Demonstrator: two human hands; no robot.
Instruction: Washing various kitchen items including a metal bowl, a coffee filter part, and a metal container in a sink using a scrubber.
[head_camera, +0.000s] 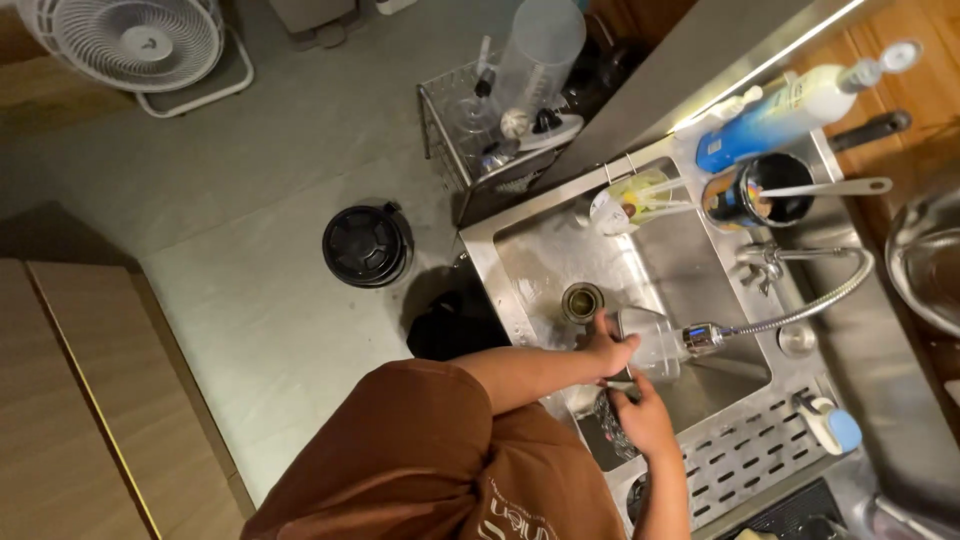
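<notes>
Both hands (615, 375) on sideways glass (650, 342)

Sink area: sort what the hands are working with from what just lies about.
In hand:
left hand on clear container
right hand, dark item under it, unclear
faucet head
sink

Lying about:
black lid
white fan
drying rack
dark cup

We're in a home kitchen, steel sink (540, 262) with flexible tap (800, 315), dish rack (480, 140) of washed things beside it, soap bottle (790, 112) on the ledge, wood cupboards (70, 400), floor fan (135, 45)
</notes>
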